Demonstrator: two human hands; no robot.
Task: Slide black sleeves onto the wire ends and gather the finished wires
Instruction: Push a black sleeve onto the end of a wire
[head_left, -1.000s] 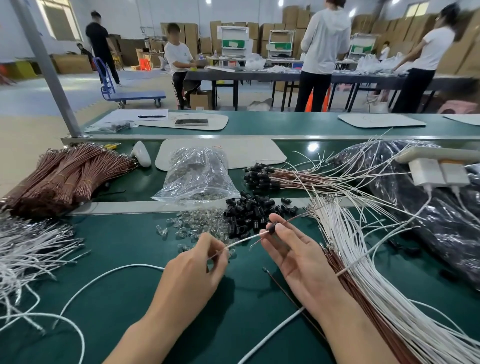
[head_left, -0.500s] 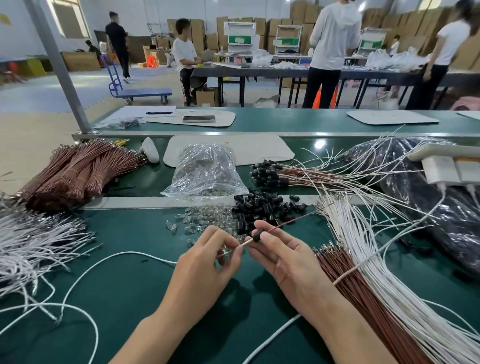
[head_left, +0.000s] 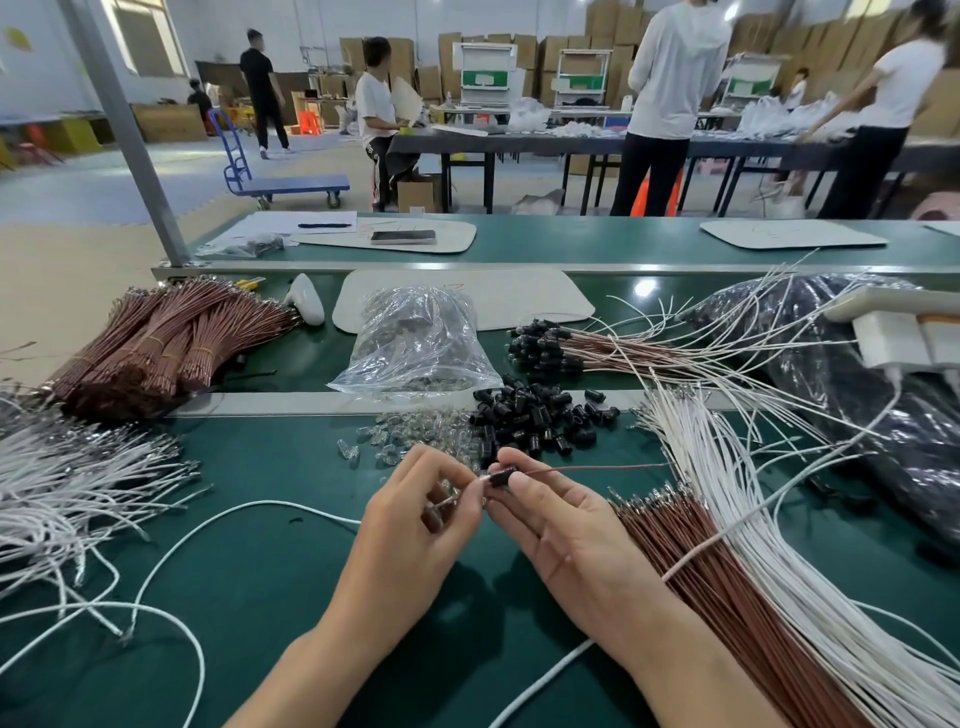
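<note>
my right hand (head_left: 561, 530) pinches a small black plastic sleeve (head_left: 502, 476) on a thin brown wire (head_left: 597, 469) above the green table (head_left: 260, 571); my left hand (head_left: 415, 530) pinches that wire's end. sleeving looks underway; next i'd push it home, then add it to the sleeved bundle (head_left: 550, 345).

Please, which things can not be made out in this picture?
- Head view: how deep the wire sits in the black sleeve; fingertips of the right hand cover it.
- Head view: the wire end pinched by the left hand; its fingers hide most.
- Head view: the dark bag contents; glare, and the right edge cuts it.
</note>
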